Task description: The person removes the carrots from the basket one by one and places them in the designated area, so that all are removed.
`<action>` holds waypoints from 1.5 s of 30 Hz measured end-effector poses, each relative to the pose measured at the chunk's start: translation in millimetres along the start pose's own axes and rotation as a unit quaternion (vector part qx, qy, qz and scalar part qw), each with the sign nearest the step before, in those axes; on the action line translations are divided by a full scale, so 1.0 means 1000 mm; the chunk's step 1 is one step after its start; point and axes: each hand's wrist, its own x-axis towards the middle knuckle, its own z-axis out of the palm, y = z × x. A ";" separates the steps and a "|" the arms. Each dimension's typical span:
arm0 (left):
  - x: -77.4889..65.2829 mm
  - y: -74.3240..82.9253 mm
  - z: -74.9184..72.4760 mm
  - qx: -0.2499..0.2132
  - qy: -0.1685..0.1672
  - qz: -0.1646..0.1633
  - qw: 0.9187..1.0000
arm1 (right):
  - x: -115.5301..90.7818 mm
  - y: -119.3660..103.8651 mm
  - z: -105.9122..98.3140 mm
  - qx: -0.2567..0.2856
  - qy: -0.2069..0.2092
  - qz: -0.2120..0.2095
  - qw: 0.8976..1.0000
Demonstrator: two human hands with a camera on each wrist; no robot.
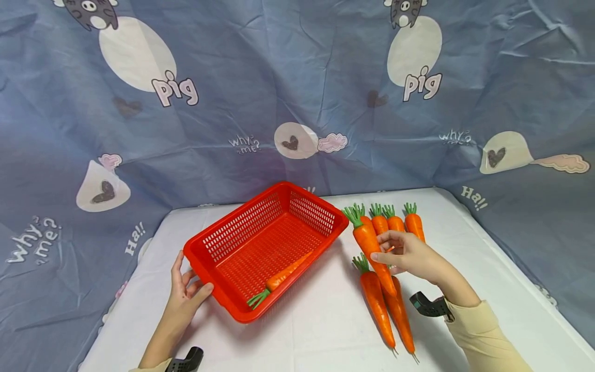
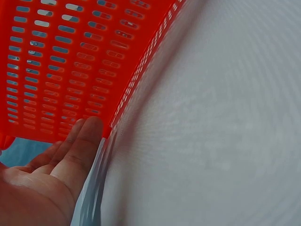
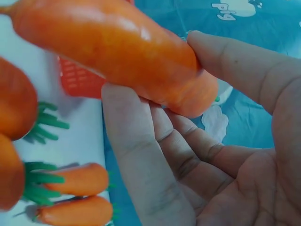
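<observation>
A red plastic basket (image 1: 200, 263) with perforated walls sits at an angle on the table. My left hand (image 1: 184, 294) holds its near-left end, thumb at the rim; in the left wrist view, the fingers (image 2: 87, 141) reach the lower part of its outer wall. Inside the basket, one carrot (image 1: 281, 276) with a green top lies along the near wall. On the right, my right hand (image 1: 409, 256) pinches another carrot (image 1: 367, 240) between thumb and fingers, its green top toward the basket. The right wrist view shows this held carrot (image 3: 117, 42) close up, with the fingertips against its side.
Below the held carrot, two carrots (image 1: 377, 305) lie side by side with tips toward me. Several more carrots (image 1: 413, 223) lie behind my right hand, partly covered by it. A white cloth (image 1: 321, 320) covers the table, and a blue printed curtain (image 1: 232, 103) hangs behind.
</observation>
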 end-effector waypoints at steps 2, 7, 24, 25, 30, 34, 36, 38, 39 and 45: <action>-0.001 0.000 0.000 -0.003 0.002 0.002 1.000 | -0.004 0.004 0.000 0.000 0.005 0.006 1.000; -0.001 0.000 -0.001 -0.001 0.003 0.003 1.000 | -0.014 0.014 0.000 0.007 0.017 0.024 1.000; 0.000 -0.001 -0.001 -0.002 0.003 0.009 1.000 | -0.044 0.047 -0.012 0.001 0.045 0.059 0.997; 0.000 -0.001 -0.001 -0.004 0.002 0.010 1.000 | -0.046 0.049 -0.013 0.000 0.047 0.061 0.997; 0.000 -0.001 -0.002 -0.004 0.000 0.009 1.000 | -0.053 0.056 -0.015 0.000 0.053 0.073 0.996; 0.001 -0.001 -0.002 0.000 0.001 0.006 1.000 | -0.059 0.063 -0.016 0.000 0.054 0.085 0.995; 0.001 -0.002 -0.002 -0.002 0.001 0.007 1.000 | -0.062 0.068 -0.017 0.001 0.055 0.091 0.994; 0.002 -0.002 -0.002 -0.007 0.002 0.009 1.000 | -0.064 0.073 -0.018 0.005 0.056 0.098 0.994; 0.002 -0.002 -0.002 -0.008 0.002 0.009 1.000 | -0.066 0.076 -0.018 0.007 0.056 0.100 0.993; 0.002 -0.002 0.000 -0.010 0.001 0.010 1.000 | -0.077 0.091 -0.020 0.014 0.055 0.114 0.992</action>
